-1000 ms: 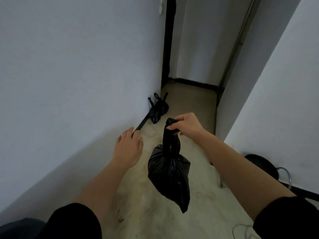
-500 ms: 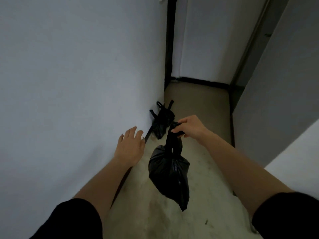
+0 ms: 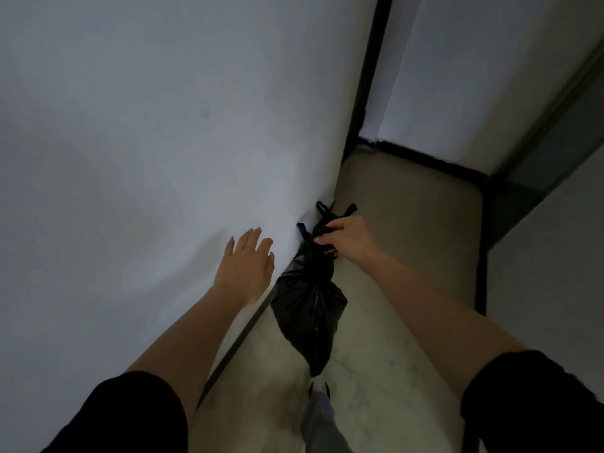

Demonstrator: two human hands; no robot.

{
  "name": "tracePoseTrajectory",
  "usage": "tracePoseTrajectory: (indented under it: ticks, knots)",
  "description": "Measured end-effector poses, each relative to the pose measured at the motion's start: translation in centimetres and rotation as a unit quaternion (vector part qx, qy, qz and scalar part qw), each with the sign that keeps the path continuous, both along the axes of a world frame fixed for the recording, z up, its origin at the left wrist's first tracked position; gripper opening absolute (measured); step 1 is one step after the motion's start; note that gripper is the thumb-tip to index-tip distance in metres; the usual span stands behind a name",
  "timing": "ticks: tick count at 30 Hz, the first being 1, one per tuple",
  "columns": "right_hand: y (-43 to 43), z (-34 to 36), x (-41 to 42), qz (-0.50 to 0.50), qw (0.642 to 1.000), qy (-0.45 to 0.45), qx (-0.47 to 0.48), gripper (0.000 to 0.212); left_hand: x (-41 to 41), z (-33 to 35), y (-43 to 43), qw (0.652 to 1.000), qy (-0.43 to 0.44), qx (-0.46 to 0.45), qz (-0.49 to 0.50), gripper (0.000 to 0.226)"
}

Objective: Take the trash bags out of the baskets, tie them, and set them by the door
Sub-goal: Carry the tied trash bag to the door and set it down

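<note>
Black trash bag (image 3: 310,308): tied at the top, hangs from its bunched neck. The body is slack and crinkled and tapers to a point on the near side. It sits mid-scene, just right of the foot of the left wall (image 3: 137,132) and over the pale floor (image 3: 408,263). Cannot tell whether its tip touches the floor.

Right hand (image 3: 347,237): fingers curled tight round the bag's knotted neck, knuckles up, forearm reaching in from near right.

Second black bag (image 3: 302,229): just beyond the held one, low against the left wall. It is mostly hidden by the hand and the held bag; only the dark ears and thin loops of its tied top show.

Left hand (image 3: 249,267): holds nothing, fingers straight and a little spread, palm turned down and toward the left wall. It is just left of the held bag and apart from it. Contact with the wall cannot be told.

Black sleeves end above both elbows, left (image 3: 130,416) and right (image 3: 532,403). A grey trouser leg (image 3: 322,423) shows at the near edge, below the bag's tip.

Far end: a dark upright frame (image 3: 368,73) at the wall's corner, a black baseboard (image 3: 425,160) along a pale far panel (image 3: 464,70). Light is dim throughout.
</note>
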State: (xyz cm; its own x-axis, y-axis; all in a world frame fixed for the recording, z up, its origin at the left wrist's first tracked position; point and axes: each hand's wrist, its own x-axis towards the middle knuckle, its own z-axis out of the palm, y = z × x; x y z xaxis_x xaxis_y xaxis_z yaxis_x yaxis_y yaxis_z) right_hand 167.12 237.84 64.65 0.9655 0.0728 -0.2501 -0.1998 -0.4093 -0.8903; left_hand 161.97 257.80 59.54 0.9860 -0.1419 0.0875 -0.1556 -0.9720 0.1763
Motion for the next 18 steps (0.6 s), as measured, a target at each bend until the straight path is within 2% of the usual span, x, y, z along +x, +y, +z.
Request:
tracePoseTrajectory:
  ticks: [5,9,14,18]
  knots:
    - [0.2,-4.3,10.3,0.039,0.999,0.029,-0.019,0.006,9.6,-2.5,-1.0,0.999,0.023,0.015,0.025,0.046]
    - [0.1,-8.5,15.8,0.031,0.998,0.042,-0.032,0.002,14.5,-5.3,-1.8,0.998,0.046,0.033,0.016,0.046]
    - [0.5,-15.3,22.3,0.008,0.997,0.044,-0.062,0.022,20.4,-9.5,-1.2,0.991,0.055,0.118,-0.026,0.052]
    - [1.1,-21.8,25.6,0.001,0.996,0.064,-0.062,0.028,24.3,-13.6,0.0,0.976,0.064,0.196,-0.071,0.052]
